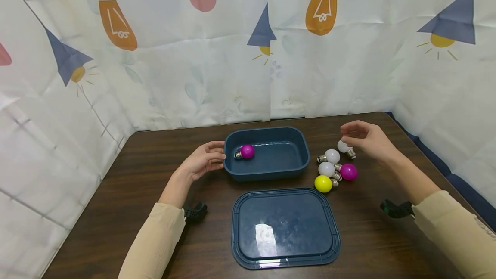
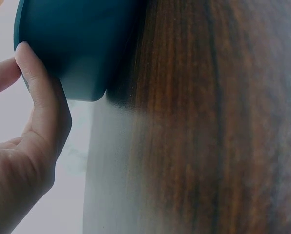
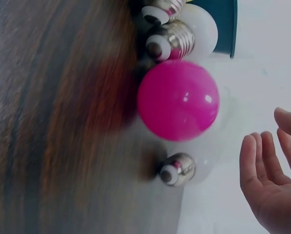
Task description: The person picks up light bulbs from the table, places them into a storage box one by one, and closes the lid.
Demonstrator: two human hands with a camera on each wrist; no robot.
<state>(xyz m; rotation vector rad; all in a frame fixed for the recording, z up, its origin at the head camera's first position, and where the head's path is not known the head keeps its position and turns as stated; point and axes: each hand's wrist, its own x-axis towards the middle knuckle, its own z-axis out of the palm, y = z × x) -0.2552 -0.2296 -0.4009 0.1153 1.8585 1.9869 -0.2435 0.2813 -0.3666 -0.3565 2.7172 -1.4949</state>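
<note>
A dark blue rectangular bin (image 1: 267,175) sits on the table with a magenta light bulb (image 1: 247,151) inside, near its left end. My left hand (image 1: 204,158) touches the bin's left end, fingertips right at the rim; the left wrist view shows the thumb (image 2: 38,80) against the outer wall. To the right of the bin lies a group of bulbs: several white ones (image 1: 332,156), a yellow one (image 1: 323,184) and another magenta one (image 1: 349,172). Over the farthest white bulb (image 1: 343,146) hovers my right hand (image 1: 366,139), fingers loosely bent, holding nothing.
In front of the bin lies a flat dark blue lid (image 1: 286,223). Both stand on a dark wood-grain table (image 1: 128,210). A white curtain (image 1: 170,85) printed with lamps hangs behind the table and along its sides.
</note>
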